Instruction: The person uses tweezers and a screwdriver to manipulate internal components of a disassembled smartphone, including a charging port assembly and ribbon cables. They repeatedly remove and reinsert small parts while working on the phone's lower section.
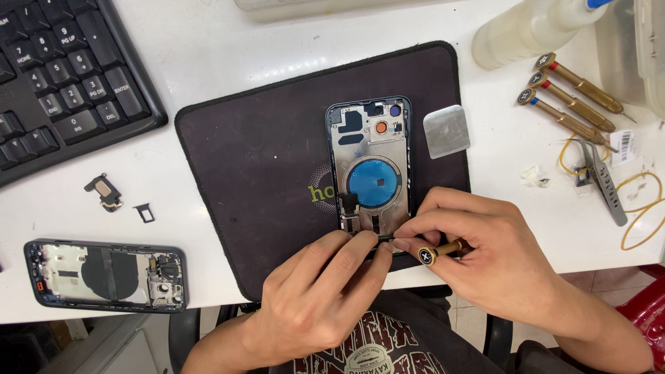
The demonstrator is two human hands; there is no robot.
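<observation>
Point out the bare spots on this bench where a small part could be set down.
Free: the left half of the dark mat, beside the open phone frame; and the white table between the keyboard and the mat. Crowded: the right side, with three brass screwdrivers, tweezers and rubber bands.

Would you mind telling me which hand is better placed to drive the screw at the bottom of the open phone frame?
Probably the right hand: it already grips the brass screwdriver with its tip at the phone frame's lower edge. The left hand only steadies beside the tip.
</observation>
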